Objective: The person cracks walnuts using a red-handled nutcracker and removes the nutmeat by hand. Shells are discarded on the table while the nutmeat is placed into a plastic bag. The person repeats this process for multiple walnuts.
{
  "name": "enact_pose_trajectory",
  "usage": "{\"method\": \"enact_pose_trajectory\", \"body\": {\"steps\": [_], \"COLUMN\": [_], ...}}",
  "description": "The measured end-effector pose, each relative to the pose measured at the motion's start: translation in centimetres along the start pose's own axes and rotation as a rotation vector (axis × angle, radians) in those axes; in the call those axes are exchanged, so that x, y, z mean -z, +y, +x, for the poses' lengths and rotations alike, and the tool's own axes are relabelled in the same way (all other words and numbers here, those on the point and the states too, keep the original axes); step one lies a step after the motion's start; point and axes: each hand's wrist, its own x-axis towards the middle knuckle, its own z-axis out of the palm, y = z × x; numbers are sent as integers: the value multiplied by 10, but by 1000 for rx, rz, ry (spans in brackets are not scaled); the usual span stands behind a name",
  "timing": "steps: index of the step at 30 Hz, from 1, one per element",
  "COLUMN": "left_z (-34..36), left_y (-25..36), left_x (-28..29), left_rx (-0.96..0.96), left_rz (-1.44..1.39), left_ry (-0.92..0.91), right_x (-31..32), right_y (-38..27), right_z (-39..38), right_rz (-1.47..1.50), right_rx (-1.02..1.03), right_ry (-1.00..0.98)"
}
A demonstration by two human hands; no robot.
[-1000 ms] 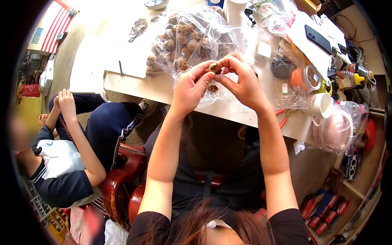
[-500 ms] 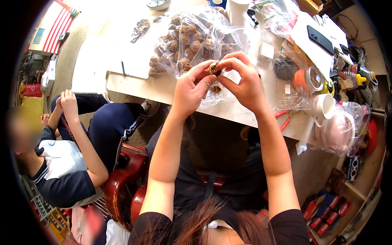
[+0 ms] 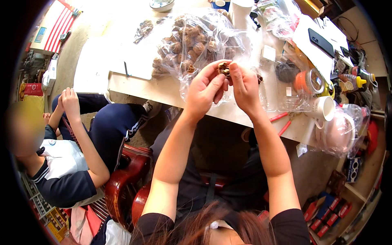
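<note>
My left hand (image 3: 202,93) pinches a cracked walnut (image 3: 223,70) above the table's near edge, and the broken shell faces up. Close against it is my right hand (image 3: 246,87), its thumb beside the walnut and its other fingers curled under. What lies inside those curled fingers is hidden. Just beyond my hands, a clear plastic bag (image 3: 190,41) full of whole walnuts spreads over the table. A dark brown piece (image 3: 259,78), perhaps walnut, shows at the right hand's outer side.
Right of my hands are a clear plastic container (image 3: 267,96), red-handled pliers (image 3: 284,122), a white mug (image 3: 325,108), an orange-lidded jar (image 3: 307,80) and a phone (image 3: 321,42). Shell bits (image 3: 143,30) and a pen (image 3: 125,68) lie left. Another person (image 3: 67,163) sits at my left.
Both hands have turned and shifted slightly right with the walnut. The right fingers, which were pinching at the walnut from above, are now curled with the thumb upright.
</note>
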Motion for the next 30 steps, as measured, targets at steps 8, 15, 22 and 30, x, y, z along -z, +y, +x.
{"method": "enact_pose_trajectory", "body": {"steps": [8, 15, 22, 30], "left_z": [9, 8, 6, 11], "left_y": [-21, -32, -37, -40], "left_x": [-8, -23, -28, -14], "left_rx": [-429, -388, -218, -152], "left_rz": [650, 658, 521, 331], "left_ry": [225, 407, 447, 345], "right_x": [-1, -15, -11, -12], "right_y": [1, -1, 20, 18], "right_z": [-3, -12, -15, -11], "right_rz": [-603, -290, -459, -504], "right_rx": [478, 249, 393, 531], "right_ry": [224, 184, 235, 247]}}
